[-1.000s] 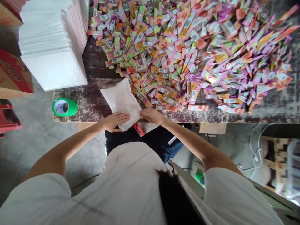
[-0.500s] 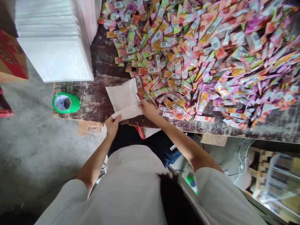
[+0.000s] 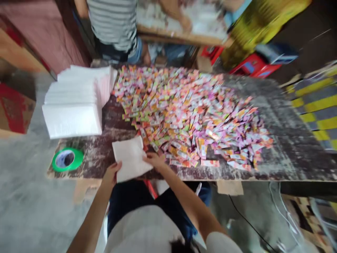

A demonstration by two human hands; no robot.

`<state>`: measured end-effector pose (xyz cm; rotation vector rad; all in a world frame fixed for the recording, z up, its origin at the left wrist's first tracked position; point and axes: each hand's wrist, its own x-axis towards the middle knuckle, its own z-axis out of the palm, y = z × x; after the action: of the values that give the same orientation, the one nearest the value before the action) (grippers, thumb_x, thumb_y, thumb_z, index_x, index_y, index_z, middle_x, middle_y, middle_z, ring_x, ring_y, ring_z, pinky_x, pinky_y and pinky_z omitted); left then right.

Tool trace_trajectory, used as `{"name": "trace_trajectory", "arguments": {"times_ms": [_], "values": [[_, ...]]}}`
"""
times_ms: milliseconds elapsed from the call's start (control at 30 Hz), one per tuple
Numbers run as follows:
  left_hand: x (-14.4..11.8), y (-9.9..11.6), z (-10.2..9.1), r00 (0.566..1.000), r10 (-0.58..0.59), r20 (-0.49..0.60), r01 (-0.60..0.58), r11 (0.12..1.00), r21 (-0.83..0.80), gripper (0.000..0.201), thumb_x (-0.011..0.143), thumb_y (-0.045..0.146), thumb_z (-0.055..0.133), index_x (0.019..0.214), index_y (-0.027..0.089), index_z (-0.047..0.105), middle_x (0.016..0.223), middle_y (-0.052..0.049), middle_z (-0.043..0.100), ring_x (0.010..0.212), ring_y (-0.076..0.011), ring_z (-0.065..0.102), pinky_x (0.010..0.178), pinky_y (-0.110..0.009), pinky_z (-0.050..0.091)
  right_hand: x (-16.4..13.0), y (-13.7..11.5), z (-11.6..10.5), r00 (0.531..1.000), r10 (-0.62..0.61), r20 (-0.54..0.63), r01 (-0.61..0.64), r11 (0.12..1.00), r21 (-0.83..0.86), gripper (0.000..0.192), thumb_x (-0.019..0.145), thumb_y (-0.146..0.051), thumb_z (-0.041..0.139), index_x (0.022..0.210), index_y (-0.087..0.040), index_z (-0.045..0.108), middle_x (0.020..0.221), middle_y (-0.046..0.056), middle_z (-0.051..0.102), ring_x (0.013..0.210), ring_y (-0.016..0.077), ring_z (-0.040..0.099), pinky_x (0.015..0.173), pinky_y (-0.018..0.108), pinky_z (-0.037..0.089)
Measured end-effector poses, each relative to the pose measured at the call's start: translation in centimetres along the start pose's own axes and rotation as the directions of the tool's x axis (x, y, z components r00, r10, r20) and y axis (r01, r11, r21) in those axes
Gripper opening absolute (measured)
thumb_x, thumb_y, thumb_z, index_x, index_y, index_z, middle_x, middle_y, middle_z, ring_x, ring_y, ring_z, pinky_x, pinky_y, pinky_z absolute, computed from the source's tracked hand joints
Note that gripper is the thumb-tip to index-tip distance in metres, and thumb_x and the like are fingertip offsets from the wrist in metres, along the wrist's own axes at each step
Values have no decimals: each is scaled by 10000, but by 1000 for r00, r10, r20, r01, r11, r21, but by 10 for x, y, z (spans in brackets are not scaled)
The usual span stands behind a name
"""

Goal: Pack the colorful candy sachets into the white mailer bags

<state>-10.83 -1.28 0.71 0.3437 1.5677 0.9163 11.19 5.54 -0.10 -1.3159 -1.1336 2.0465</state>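
My left hand (image 3: 112, 174) and right hand (image 3: 155, 160) each grip an edge of a flat white padded mailer (image 3: 130, 159). It lies on the scuffed dark desk (image 3: 289, 154) beside glossy, colourful sachets (image 3: 189, 116).

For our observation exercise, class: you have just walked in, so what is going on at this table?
A person grips a white padded bag at the near edge of a worn table: the left hand at its lower left corner, the right hand on its right side. Beyond lies a heap of colourful sachets. A stack of white bags and a green tape roll sit to the left. Another person in a striped shirt is behind.
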Motion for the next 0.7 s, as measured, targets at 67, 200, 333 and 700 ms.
{"name": "trace_trajectory", "arguments": {"times_ms": [67,200,333,700], "values": [[-1,-4,6,997,-14,77,25,989,-143,352,584,422,828,734,172,631,507,21,556,465,-145,544,491,-280,465,-6,-8,-1,999,-26,22,24,997,69,689,447,-801,776,692,-188,579,605,-8,583,567,141,542,589,313,467],[7,-6,24,948,-10,318,60,988,-146,436,504,478,894,633,152,636,461,27,497,433,-109,487,481,-251,430,-32,-42,-34,996,-61,62,40,953,301,628,446,-552,928,844,-164,635,746,-7,656,622,110,583,632,254,452],[22,9,26,926,-14,378,-9,998,59,536,500,567,896,789,137,757,675,-34,656,559,-102,561,585,-233,470,-68,-103,-87,989,-116,90,110,992,68,500,588,-503,897,711,-168,547,639,-57,559,530,59,466,514,201,321],[61,10,21,992,-30,122,16,993,116,749,379,722,851,878,175,740,662,-6,653,498,-100,544,569,-258,498,-50,-231,-166,967,-178,-181,159,981,-112,475,527,-450,917,683,-167,570,634,-33,575,546,95,516,505,227,369]]}}
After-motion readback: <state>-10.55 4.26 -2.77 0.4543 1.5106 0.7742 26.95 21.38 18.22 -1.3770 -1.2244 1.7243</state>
